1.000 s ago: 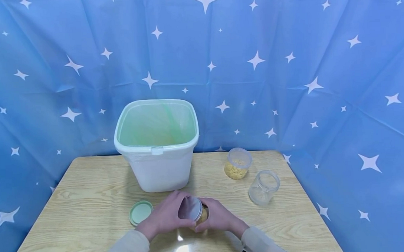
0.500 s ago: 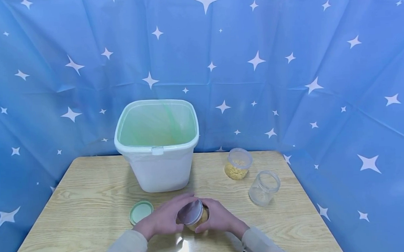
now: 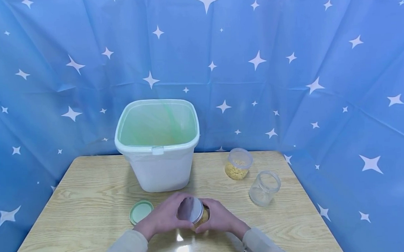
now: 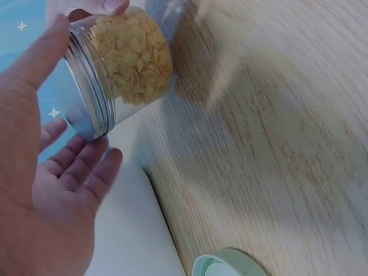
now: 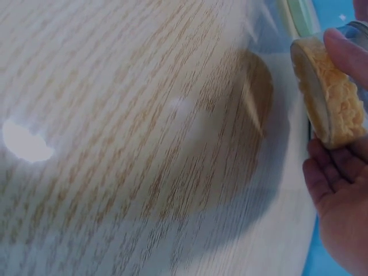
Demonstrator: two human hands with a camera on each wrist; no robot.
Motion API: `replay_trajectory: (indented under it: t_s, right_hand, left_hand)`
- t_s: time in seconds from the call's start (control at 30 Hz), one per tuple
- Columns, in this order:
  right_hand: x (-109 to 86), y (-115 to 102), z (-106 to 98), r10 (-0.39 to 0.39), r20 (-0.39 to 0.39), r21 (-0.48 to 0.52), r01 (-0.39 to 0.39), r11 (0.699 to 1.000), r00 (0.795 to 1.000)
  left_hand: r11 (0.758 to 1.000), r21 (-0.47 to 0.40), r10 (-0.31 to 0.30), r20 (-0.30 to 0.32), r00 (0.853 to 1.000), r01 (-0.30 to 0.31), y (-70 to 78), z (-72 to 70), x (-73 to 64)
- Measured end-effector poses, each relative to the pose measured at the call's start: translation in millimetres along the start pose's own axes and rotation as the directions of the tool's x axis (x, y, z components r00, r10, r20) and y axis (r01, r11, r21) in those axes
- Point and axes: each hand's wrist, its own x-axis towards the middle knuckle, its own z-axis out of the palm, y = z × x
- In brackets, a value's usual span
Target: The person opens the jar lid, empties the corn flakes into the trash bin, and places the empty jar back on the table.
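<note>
A clear jar (image 4: 135, 60) of pale yellow flakes is held tilted close over the table's front middle. My right hand (image 3: 222, 218) grips its body, thumb on the near side and fingers on the far side. Around the silver lid (image 3: 195, 209) curl the thumb and fingers of my left hand (image 3: 166, 215). The left wrist view shows the ridged lid on the jar's mouth, with the left thumb and fingertips at its edge. In the right wrist view the jar's base faces the camera, and the flakes (image 5: 342, 98) show through its wall.
Behind the hands stands a white bin (image 3: 160, 170) with a green liner. A light green lid (image 3: 141, 212) lies left of the left hand. Back right are an uncovered jar of yellow flakes (image 3: 236, 171) and a clear jar (image 3: 262, 192) without a lid. A blue star-patterned curtain (image 3: 287, 82) encloses the wooden table.
Half a second ago the left fingers and thumb were spread wider, with the thumb back from the lid; now they are closed round it again. The right hand keeps its grip on the jar.
</note>
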Motion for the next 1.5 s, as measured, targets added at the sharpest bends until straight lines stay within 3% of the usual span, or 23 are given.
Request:
replay_trajectory:
  t_s: [0.13,0.37,0.5,0.6,0.83,1.07,1.37,1.5]
  right_hand:
    - [0.1,-0.9,0.5,0.008,0.007,-0.014,-0.008,1.0,1.0]
    - [-0.1,-1.6,-0.6,0.002,0.013,0.006,-0.002,1.0,1.0]
    - [0.4,-1.0,-0.5,-0.01,0.013,0.014,0.01,1.0,1.0]
    - [0.2,-0.4,-0.2,-0.001,0.011,0.016,0.001,1.0,1.0]
    - [0.2,-1.2,-0.6,0.013,0.01,0.022,-0.014,1.0,1.0]
    - [0.1,-2.4,-1.1,-0.002,0.0,0.015,0.002,1.0,1.0]
    - [0.8,-1.8,-1.2,-0.015,0.002,0.008,0.015,1.0,1.0]
    - [-0.3,-2.0,-0.9,-0.01,0.005,0.014,0.01,1.0,1.0]
  left_hand:
    - [1.0,-0.014,-0.008,0.014,1.0,0.008,-2.6,-1.4,-1.3]
    - [0.995,-0.019,0.095,0.065,0.993,-0.094,-4.5,-5.0,-3.0]
    - [0.994,-0.014,0.105,0.084,0.991,-0.105,-2.0,-6.0,-3.6]
    - [0.993,0.0,0.12,0.064,0.991,-0.12,-0.7,-5.8,-3.0]
    - [1.0,-0.007,0.027,0.019,0.999,-0.027,0.9,-2.9,-2.3]
    - [0.996,0.067,-0.06,-0.012,0.998,0.061,1.6,0.1,-0.9]
    - [0.992,0.078,-0.094,-0.042,0.995,0.097,4.2,0.7,-1.2]
    - [0.994,0.074,-0.083,-0.037,0.996,0.085,4.2,2.4,-2.0]
